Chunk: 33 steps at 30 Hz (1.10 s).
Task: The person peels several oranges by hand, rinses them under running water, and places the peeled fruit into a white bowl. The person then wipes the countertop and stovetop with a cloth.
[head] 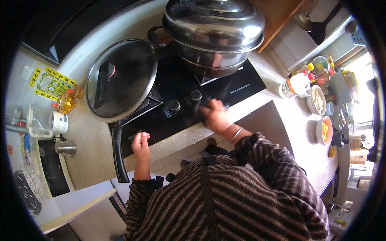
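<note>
My right hand [216,117] is over the front edge of a black glass gas cooktop [187,128], close to the right control knob [196,95]. It is blurred, and I cannot tell whether something dark lies under its fingers. Curled loosely, my left hand [141,145] is above the cooktop's front left edge, with nothing visible in it. Just left of it juts the black handle [118,156] of a pan, which sits on the left burner under a dark glass lid [120,81]. A second knob [175,105] lies between my hands. On the right burner stands a large lidded steel pot [214,33].
Left of the cooktop are an oil bottle [65,101], a clear plastic container [40,122] and a steel cup [65,148]. Along the right counter stand a white jug [294,86], a bowl of pale food [316,99] and a bowl of orange food [324,131].
</note>
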Tool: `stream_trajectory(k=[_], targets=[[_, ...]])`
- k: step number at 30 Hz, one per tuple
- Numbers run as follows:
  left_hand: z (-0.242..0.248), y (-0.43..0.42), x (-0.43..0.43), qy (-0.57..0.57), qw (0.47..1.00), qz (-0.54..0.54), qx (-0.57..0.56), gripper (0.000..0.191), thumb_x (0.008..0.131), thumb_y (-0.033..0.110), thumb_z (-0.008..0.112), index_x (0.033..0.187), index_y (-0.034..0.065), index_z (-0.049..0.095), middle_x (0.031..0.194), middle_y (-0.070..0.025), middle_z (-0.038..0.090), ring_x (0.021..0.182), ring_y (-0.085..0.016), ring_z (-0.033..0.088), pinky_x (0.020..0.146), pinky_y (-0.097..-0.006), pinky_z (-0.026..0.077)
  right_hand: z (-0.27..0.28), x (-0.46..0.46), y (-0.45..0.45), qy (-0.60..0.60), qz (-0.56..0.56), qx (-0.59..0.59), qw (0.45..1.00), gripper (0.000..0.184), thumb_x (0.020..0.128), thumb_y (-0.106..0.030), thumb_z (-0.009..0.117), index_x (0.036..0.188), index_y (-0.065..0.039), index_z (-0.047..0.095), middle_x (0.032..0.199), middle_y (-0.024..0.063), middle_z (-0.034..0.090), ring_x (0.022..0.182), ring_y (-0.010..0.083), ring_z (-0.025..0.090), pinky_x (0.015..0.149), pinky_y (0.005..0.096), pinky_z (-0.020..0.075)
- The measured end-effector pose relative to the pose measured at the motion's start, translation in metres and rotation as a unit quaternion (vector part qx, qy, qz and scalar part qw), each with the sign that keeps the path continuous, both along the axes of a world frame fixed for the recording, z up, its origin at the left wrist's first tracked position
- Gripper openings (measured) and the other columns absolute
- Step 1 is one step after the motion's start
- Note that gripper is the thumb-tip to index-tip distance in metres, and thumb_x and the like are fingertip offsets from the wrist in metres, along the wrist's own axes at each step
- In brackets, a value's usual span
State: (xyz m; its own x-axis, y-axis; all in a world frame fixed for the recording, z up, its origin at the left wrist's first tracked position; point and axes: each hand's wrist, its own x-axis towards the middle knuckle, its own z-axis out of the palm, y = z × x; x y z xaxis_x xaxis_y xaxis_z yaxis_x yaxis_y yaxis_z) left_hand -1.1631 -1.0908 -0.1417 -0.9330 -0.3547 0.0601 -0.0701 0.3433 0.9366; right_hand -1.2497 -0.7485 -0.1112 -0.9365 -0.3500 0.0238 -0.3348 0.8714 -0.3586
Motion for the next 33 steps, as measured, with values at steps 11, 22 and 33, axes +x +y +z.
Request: stream_trajectory(k=[11,22,33], targets=[[-0.004,-0.005,0.000,0.010,1.000,-0.019,-0.016,0.026,0.102,0.018,0.055,0.087,-0.0007,0.064,0.082,-0.0049,0.066,0.079,-0.012,0.062,0.076,-0.0269,0.049,0.031,-0.026,0.018,-0.051,-0.025,0.044,0.997,0.042,0.081,-0.010,0.061,0.121,-0.021,0.068,0.116,0.0170,0.050,0.110,0.0354,0.055,0.089,0.0435,0.0536],[-0.007,-0.005,0.002,0.013,1.000,-0.016,-0.018,0.027,0.102,0.020,0.055,0.088,-0.0005,0.065,0.082,-0.0045,0.067,0.078,-0.011,0.062,0.075,-0.0264,0.049,0.030,-0.028,0.020,-0.010,0.024,0.035,0.999,0.043,0.078,-0.015,0.067,0.120,-0.022,0.068,0.111,0.0125,0.052,0.107,0.0329,0.056,0.085,0.0422,0.0552],[0.009,-0.001,0.012,0.008,0.995,-0.008,0.095,0.028,0.104,0.022,0.053,0.093,0.0005,0.066,0.090,-0.0063,0.070,0.087,-0.013,0.065,0.082,-0.0278,0.051,-0.003,-0.030,0.023,-0.003,-0.063,0.090,0.994,0.033,0.086,-0.014,0.059,0.118,-0.009,0.062,0.115,0.0191,0.051,0.107,0.0388,0.056,0.083,0.0471,0.0557]])
